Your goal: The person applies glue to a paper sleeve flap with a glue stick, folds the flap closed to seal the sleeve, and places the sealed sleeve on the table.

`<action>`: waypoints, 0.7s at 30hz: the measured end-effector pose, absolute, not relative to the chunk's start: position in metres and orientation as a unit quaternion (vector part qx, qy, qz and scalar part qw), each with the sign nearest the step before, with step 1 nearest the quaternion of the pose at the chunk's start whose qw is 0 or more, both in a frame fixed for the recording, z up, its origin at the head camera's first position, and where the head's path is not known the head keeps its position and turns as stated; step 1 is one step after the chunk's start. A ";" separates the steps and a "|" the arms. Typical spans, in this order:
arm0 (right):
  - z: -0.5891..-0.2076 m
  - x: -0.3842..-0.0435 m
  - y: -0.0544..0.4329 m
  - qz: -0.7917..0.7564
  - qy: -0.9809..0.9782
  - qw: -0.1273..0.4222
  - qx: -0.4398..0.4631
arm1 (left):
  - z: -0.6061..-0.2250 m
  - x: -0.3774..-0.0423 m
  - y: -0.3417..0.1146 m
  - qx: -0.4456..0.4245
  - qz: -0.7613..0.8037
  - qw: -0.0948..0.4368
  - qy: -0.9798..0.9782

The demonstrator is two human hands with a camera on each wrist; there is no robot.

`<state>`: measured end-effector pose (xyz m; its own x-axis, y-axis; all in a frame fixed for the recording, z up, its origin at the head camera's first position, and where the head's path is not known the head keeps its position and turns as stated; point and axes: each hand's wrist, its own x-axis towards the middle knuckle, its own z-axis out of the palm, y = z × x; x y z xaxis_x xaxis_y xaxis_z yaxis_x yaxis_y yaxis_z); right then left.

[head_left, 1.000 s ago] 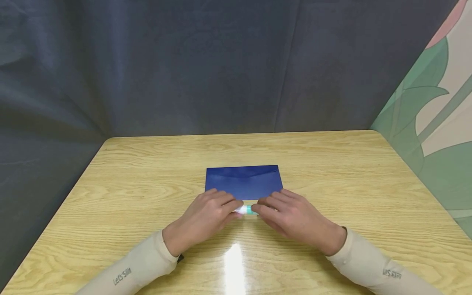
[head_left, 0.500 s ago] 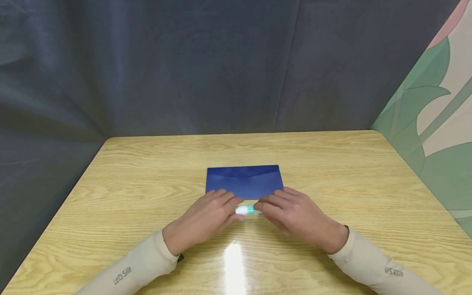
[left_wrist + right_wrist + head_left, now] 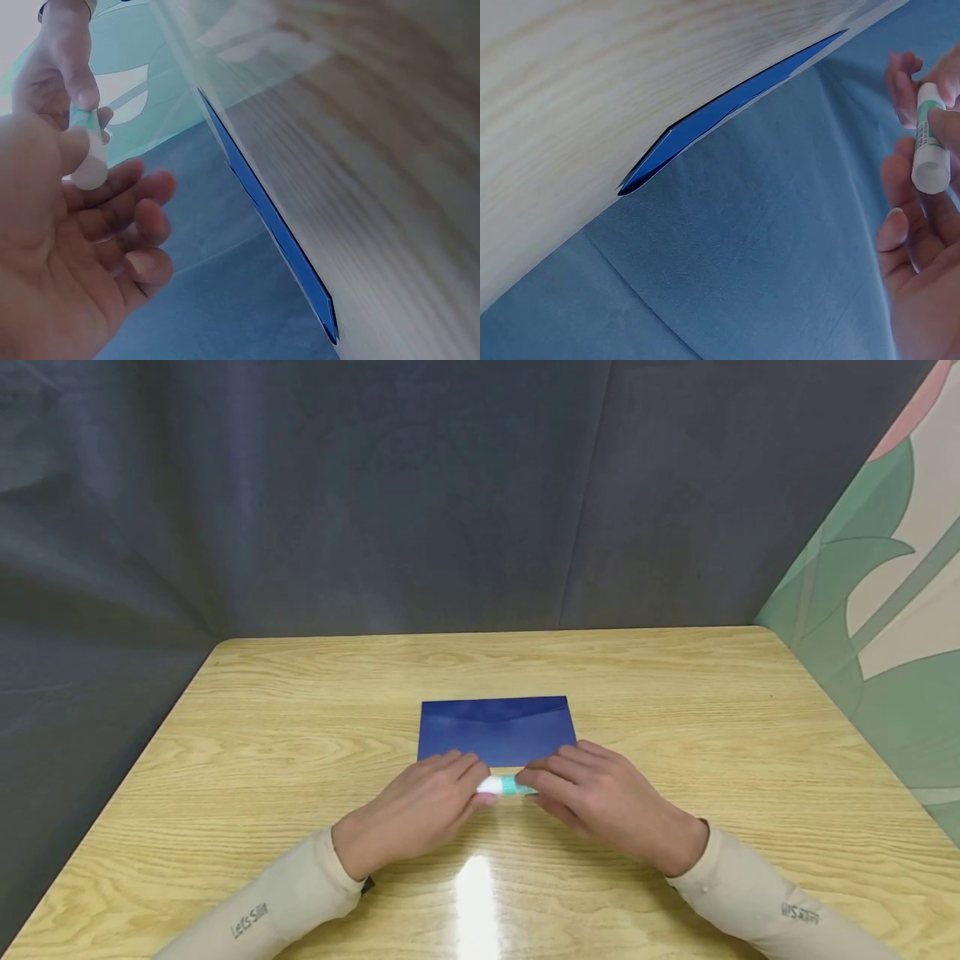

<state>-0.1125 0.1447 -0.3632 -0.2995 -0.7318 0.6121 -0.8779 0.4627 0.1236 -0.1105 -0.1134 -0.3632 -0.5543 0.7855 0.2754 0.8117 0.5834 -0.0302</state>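
A white and teal glue stick [image 3: 491,785] lies crosswise between my two hands, above the table. My left hand [image 3: 420,806] pinches its white end between thumb and fingers. The teal part and the other end are in the thumb and fingertips of my right hand [image 3: 607,797]. Seen from the left wrist, the rounded white end of the glue stick [image 3: 91,171] points my way. The right wrist view shows printed text on the glue stick [image 3: 931,161] and its round flat end. Just beyond both hands, a dark blue envelope [image 3: 495,735] lies on the table, its lower corners partly covered.
The wood-grain table [image 3: 300,693] extends on both sides of the hands. A dark curtain [image 3: 405,502] hangs behind it and along the left. On the right stands a wall [image 3: 900,710] with a leaf pattern.
The left fingers shift slightly on the white end of the glue stick, uncovering more of it and then closing in again. The right hand and envelope hardly move.
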 end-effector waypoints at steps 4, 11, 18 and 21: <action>-0.363 -0.113 0.146 0.122 -0.812 0.297 0.487 | -0.363 -0.111 -0.113 -0.450 -0.068 0.132 -0.881; -0.365 -0.113 0.148 0.121 -0.846 0.270 0.444 | -0.363 -0.113 -0.115 -0.435 -0.081 0.137 -0.886; -0.366 -0.114 0.147 0.103 -0.854 0.271 0.432 | -0.363 -0.114 -0.117 -0.434 -0.083 0.142 -0.886; -0.367 -0.114 0.146 0.100 -0.848 0.277 0.441 | -0.363 -0.114 -0.117 -0.439 -0.089 0.139 -0.883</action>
